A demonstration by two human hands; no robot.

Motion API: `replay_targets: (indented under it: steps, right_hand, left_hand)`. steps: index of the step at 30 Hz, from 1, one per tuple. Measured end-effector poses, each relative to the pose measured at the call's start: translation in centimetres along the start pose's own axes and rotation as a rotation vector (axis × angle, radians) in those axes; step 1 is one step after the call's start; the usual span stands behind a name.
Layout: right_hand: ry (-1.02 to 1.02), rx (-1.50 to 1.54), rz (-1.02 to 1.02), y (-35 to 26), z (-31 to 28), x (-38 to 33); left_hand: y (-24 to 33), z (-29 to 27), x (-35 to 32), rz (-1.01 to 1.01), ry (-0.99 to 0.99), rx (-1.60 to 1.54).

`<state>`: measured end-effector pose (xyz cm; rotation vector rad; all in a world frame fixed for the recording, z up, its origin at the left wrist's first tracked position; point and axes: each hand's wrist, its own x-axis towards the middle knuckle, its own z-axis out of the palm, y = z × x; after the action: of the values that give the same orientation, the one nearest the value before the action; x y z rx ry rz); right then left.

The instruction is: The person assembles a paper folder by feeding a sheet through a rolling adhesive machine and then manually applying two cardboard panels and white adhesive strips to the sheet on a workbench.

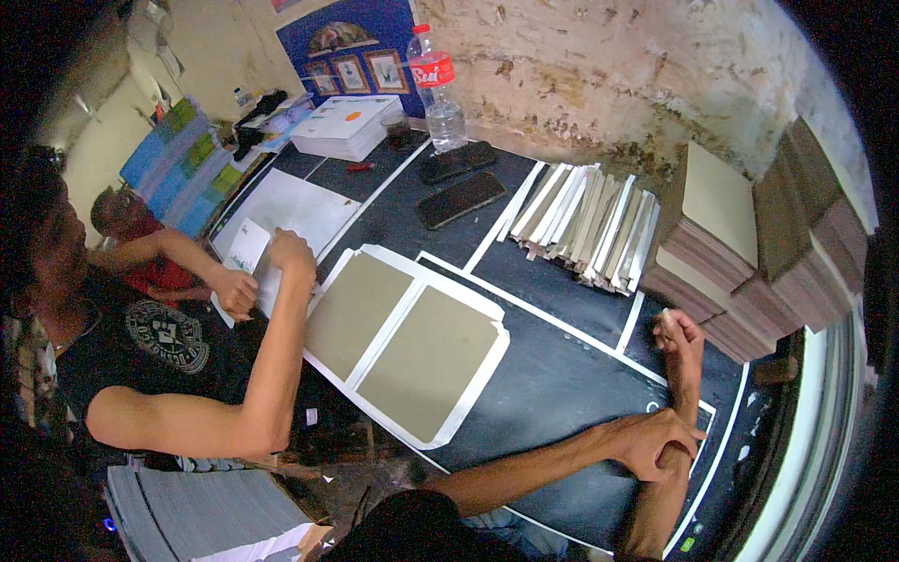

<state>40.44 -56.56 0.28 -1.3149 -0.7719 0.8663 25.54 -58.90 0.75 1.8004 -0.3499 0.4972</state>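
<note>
My right hand [679,332] is raised off the black table [552,384], fingers curled into a fist, elbow down near the table's front edge. My left hand [651,440] lies across my right forearm with its fingers loosely spread and holds nothing. To the left of both hands, two grey boards [403,337] lie side by side on a white sheet with cut corners. A co-worker's hand [290,251] presses on a white sheet at that piece's far left corner.
A fanned row of folded white strips [585,220] lies behind my hands. Stacks of grey boards [721,234] stand at the right. Two dark phones [459,197], a plastic bottle [438,89] and a stack of white paper [346,126] are at the back. Two people sit at left.
</note>
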Motion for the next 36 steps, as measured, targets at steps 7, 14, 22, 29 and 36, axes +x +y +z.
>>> replay_targets:
  steps: [7, 14, 22, 29, 36]
  right_hand:
    - [0.006, -0.001, -0.001, -0.3, -0.1, -0.2]
    - [0.026, -0.075, -0.057, -1.0, 1.8, 0.2]
    - [0.079, -0.204, -0.004, -1.4, 0.9, -0.4]
    - [0.033, -0.183, -0.001, -0.9, 3.5, -0.3]
    - [0.125, -0.174, 0.055, -1.4, 1.6, -0.4]
  left_hand:
    - [0.7, 0.0, -0.2, 0.15, 0.013, 0.143]
    - [-1.1, -1.9, -0.4, -0.075, 0.171, 0.082]
    - [5.1, -24.3, -2.8, -0.072, 0.971, 0.896]
    - [0.8, -53.2, -21.4, -0.686, 1.155, 1.212]
    - [-5.0, -54.2, -20.1, -0.952, 0.865, 0.895]
